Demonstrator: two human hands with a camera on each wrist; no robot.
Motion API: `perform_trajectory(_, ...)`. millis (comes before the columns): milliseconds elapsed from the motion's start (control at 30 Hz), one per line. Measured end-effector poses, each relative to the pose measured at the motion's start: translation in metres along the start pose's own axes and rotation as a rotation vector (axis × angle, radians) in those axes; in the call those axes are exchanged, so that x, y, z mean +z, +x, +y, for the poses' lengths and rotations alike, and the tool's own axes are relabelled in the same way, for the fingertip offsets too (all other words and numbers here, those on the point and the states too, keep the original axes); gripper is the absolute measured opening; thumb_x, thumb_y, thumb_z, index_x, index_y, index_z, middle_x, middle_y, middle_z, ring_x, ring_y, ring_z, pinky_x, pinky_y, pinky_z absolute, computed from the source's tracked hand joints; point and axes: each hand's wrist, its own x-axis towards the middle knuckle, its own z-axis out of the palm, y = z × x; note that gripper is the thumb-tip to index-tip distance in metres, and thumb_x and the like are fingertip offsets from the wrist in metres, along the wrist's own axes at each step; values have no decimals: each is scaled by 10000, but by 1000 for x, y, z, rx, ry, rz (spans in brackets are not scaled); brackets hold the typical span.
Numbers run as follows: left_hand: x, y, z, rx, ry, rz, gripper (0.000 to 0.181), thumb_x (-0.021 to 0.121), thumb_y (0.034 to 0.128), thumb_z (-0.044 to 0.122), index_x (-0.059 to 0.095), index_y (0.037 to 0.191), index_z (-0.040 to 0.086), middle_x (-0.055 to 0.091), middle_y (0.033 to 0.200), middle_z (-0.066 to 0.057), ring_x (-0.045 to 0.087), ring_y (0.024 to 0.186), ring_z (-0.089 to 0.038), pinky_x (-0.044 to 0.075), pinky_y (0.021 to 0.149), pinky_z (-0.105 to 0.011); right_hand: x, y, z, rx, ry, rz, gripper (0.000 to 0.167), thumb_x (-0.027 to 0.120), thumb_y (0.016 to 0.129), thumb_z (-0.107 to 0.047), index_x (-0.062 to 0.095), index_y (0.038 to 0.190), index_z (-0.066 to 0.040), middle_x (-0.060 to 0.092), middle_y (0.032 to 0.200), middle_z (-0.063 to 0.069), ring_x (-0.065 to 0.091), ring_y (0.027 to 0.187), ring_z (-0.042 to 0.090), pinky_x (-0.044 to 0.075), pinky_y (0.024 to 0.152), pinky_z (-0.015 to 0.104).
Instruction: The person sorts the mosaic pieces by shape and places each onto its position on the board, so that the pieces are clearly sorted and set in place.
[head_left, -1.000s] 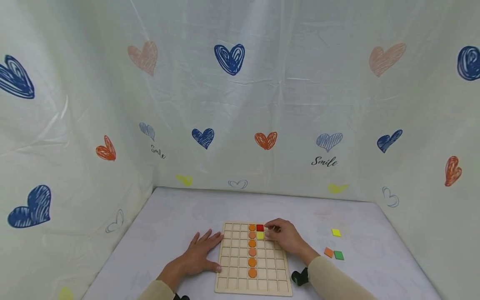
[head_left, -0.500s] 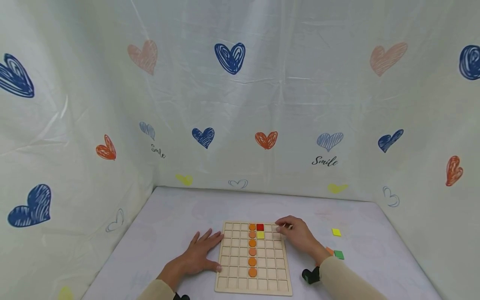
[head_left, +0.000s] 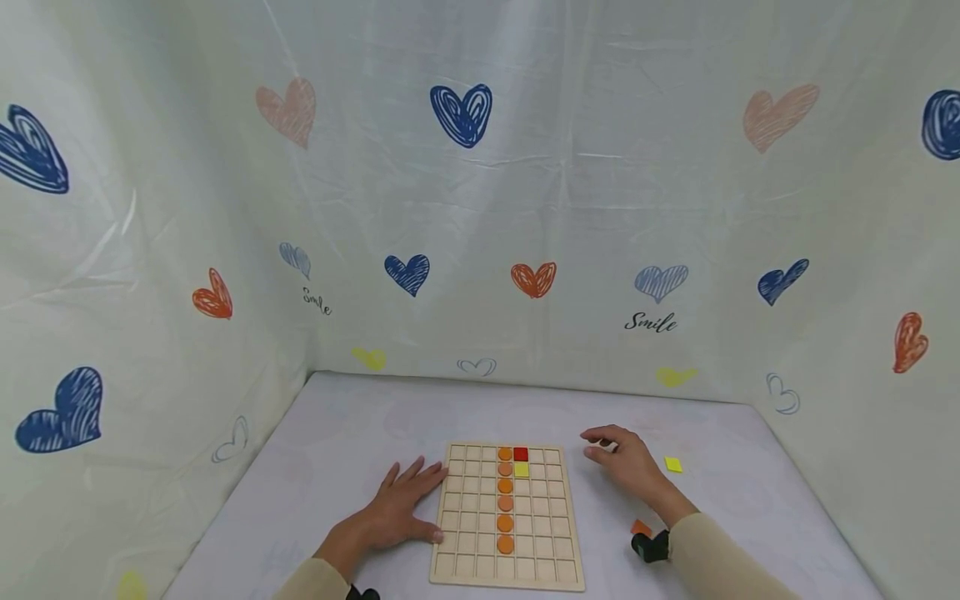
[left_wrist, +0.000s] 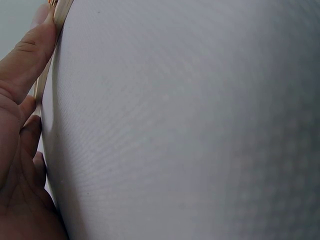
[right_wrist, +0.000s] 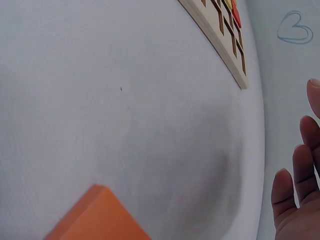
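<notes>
Head view: the left hand [head_left: 397, 510], fingers spread, touches the board's left edge [head_left: 442, 521]; right of the board, the right hand [head_left: 628, 462] hovers, loosely bent, thumb and forefinger apart.

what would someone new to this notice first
Probably the line of six orange discs down the wooden grid board, with a red tile and a yellow tile beside its far end. The left hand touches the board's left edge; the right hand is off the board, to its right. Large hearts stand out on the pale backdrop behind.
</notes>
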Motion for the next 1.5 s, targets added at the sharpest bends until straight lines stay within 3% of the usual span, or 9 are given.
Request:
perform_trajectory(233,-2,1,2,-6,3,1,1054,877,760,558,428,1625,158,382,1705,-77,164,1628,-414,-32,1317,-654,-24,-2,15,-21,-45,7,319,764,973,-177,746,1286,-119,714,1294,70,569,1140,237,525,889,318)
perform_trajectory(433,-4,0,5,2,-2,-4,1052,889,765,526,422,1625,139,377,1706,-84,164,1629,-416,-29,1313,-670,-47,-6,28,-18,-107,-5,374,737,989,-146,697,1352,-70,680,1363,138,575,1201,315,543,975,446)
perform_trajectory(900,-3,0,1,19,12,-1,1052,886,769,528,420,1625,132,378,1705,-90,172,1626,-419,-25,1309,-680,-92,-22,67,47,-216,-32,416,698,991,-129,664,1399,-55,585,1447,274,531,1278,468,502,1017,684)
perform_trajectory(1167,-3,-1,3,12,7,-4,1052,887,766,527,424,1623,131,375,1706,-90,172,1627,-418,-27,1310,-679,-104,-26,89,88,-268,-25,448,687,974,-103,639,1413,-30,554,1440,320,480,1287,537,451,1033,742)
perform_trajectory(1500,-1,-2,1,12,15,-4,1051,896,765,510,423,1624,133,382,1703,-92,182,1621,-426,-19,1309,-683,-101,-26,104,88,-291,-20,453,729,950,-102,650,1379,17,563,1403,348,468,1321,585,405,1085,766)
